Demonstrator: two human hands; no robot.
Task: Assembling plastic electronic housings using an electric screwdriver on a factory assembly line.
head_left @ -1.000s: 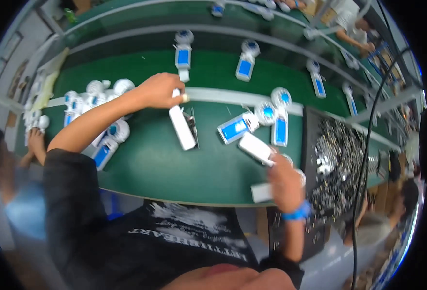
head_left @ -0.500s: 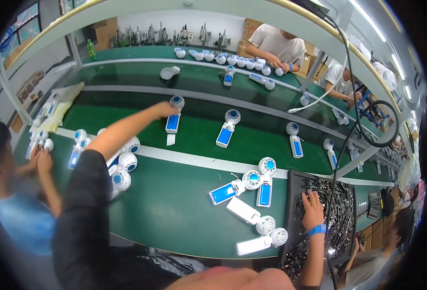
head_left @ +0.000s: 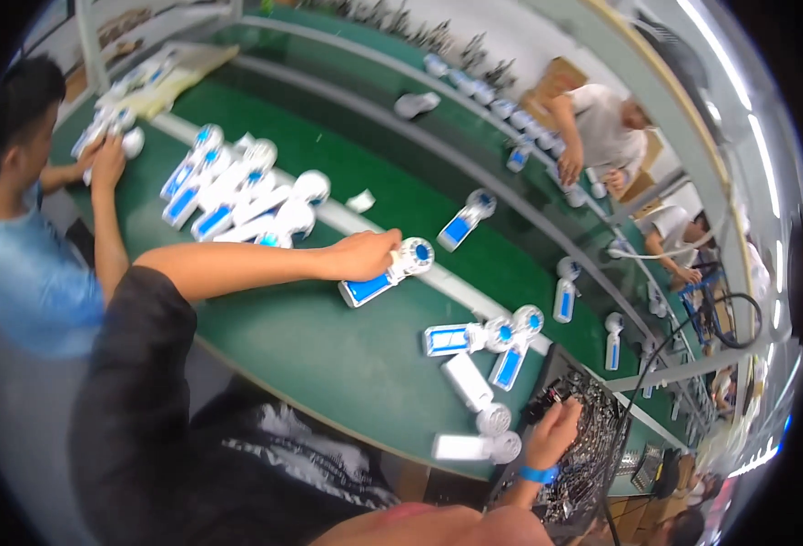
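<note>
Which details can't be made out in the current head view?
Head view: grip of the bare left hand on the white, round-headed, blue-panelled device, mostly hidden by the hand.
Head view: whether the blue-banded right hand holds anything, too small and blurred.
Head view: count of heaped white-and-blue devices, which overlap.

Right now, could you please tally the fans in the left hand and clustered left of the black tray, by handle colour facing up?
Blue fan in left hand: 1
Clustered blue fans: 2
Clustered white fans: 2
Total: 5
</note>
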